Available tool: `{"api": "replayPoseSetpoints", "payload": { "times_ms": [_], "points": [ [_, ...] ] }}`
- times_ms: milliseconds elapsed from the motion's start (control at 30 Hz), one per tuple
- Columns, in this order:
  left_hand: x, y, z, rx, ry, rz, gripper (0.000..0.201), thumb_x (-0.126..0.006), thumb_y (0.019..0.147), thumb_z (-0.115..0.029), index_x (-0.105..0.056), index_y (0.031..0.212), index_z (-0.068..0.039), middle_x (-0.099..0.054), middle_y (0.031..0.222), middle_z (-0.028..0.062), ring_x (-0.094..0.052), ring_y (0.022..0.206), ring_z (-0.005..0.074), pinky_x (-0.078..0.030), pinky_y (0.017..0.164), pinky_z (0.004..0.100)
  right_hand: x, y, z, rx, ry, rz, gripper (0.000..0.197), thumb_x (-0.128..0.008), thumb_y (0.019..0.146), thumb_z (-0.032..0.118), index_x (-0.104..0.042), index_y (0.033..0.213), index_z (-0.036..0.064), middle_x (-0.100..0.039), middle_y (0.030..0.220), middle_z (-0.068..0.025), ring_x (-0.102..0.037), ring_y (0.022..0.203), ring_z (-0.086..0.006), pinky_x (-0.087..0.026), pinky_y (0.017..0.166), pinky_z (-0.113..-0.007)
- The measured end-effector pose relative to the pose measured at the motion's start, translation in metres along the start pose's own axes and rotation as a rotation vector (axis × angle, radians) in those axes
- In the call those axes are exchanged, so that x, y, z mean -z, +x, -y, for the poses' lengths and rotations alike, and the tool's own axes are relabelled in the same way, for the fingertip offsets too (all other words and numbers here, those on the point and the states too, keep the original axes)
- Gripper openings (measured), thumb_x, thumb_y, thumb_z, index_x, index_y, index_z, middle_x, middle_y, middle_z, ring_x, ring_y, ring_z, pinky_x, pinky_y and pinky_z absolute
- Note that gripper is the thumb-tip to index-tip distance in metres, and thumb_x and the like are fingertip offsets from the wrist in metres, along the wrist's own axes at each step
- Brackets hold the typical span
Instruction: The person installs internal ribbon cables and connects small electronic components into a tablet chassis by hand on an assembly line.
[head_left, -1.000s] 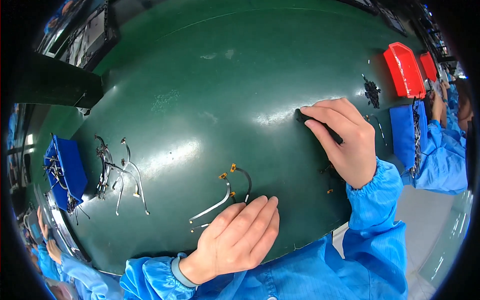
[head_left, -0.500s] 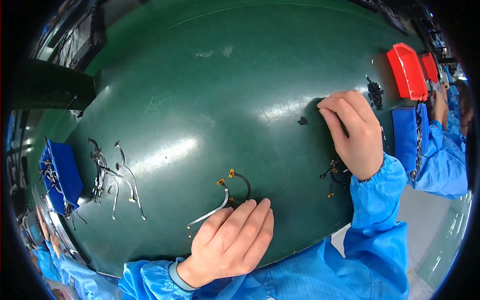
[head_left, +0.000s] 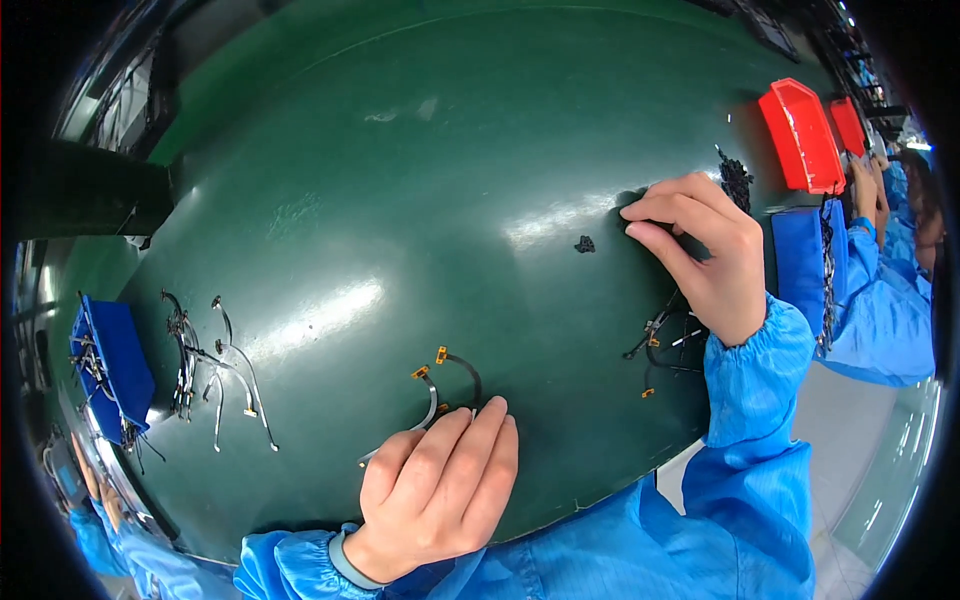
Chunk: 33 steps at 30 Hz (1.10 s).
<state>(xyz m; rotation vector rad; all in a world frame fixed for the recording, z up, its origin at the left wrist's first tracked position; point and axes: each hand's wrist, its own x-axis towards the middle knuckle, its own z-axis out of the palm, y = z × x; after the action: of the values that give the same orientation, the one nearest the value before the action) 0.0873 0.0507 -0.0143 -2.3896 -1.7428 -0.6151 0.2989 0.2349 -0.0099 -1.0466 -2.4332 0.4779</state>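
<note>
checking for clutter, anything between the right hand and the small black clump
Nothing visible: only green tabletop shows between the right hand and the small black clump to its left. The larger black pile lies on the hand's other side.

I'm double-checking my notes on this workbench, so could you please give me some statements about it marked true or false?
1. The left hand partly hides some cables. True.
2. The bin at the far left is red. False: it is a blue bin.
3. A small black clump lies left of the right hand. True.
4. The right hand is inside the red bin. False: it is over the table, outside the red bin.
</note>
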Motion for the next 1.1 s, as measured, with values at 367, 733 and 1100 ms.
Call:
{"api": "replayPoseSetpoints", "payload": {
  "times_ms": [367, 733, 1100],
  "points": [
    [-0.003, -0.004, 0.003, 0.053, 0.146, 0.007, 0.015, -0.057, 0.084, -0.017, -0.069, 0.086, -0.009, -0.071, 0.106, 0.0019, -0.06, 0.09, 0.0109, -0.042, 0.072, 0.0215, -0.023, 0.005, 0.079, 0.382, 0.088, 0.064, 0.021, -0.071, 0.064, -0.001, -0.064, 0.083, -0.0023, -0.061, 0.088, -0.0143, -0.059, 0.075, -0.0288, -0.051, 0.065, -0.035],
    [-0.007, -0.01, 0.003, 0.068, 0.245, 0.035, 0.009, -0.055, 0.084, -0.018, -0.061, 0.078, -0.016, -0.072, 0.104, -0.0027, -0.059, 0.085, 0.0084, -0.035, 0.068, 0.0234, -0.068, 0.028, 0.066, 0.651, 0.108, 0.234, 0.029, -0.069, 0.061, 0.008, -0.064, 0.088, -0.0008, -0.059, 0.091, -0.0115, -0.06, 0.079, -0.0255, -0.051, 0.063, -0.032],
    [-0.001, -0.003, 0.001, 0.04, 0.224, 0.098, 0.01, -0.057, 0.085, -0.021, -0.061, 0.077, -0.017, -0.072, 0.103, -0.0044, -0.059, 0.088, 0.0084, -0.036, 0.07, 0.0241, -0.039, 0.025, 0.085, 0.683, -0.091, 0.311, 0.023, -0.067, 0.067, 0.003, -0.07, 0.09, -0.0013, -0.066, 0.095, -0.0125, -0.064, 0.085, -0.0282, -0.051, 0.072, -0.038]
  ]
}}
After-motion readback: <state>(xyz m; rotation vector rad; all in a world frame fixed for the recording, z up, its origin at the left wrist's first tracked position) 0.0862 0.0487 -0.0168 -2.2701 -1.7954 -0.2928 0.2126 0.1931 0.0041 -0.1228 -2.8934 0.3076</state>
